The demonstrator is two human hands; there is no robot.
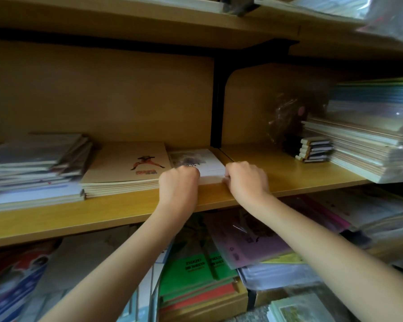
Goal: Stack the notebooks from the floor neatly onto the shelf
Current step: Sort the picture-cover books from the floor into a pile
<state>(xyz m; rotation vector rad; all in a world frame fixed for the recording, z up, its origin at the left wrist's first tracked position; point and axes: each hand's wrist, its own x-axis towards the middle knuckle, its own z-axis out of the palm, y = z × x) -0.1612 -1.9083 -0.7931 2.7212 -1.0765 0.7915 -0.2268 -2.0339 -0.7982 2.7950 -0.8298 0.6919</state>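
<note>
A small stack of white notebooks (196,162) with a purple picture on the cover lies on the wooden shelf (277,175), beside the black bracket. My left hand (179,182) grips its front left corner and my right hand (246,180) grips its front right corner, fingers curled over the near edge. To the left, touching it, lies a beige notebook stack (126,168) with a red cartoon figure on top. Further left sits an uneven pile of notebooks (33,163).
A black bracket (216,108) divides the shelf back. At right stand small dark pads (315,151) and a tall wrapped paper stack (368,145). Below the shelf lie green pads (196,266), pink wrapped packs (249,240) and other stationery. Another shelf hangs overhead.
</note>
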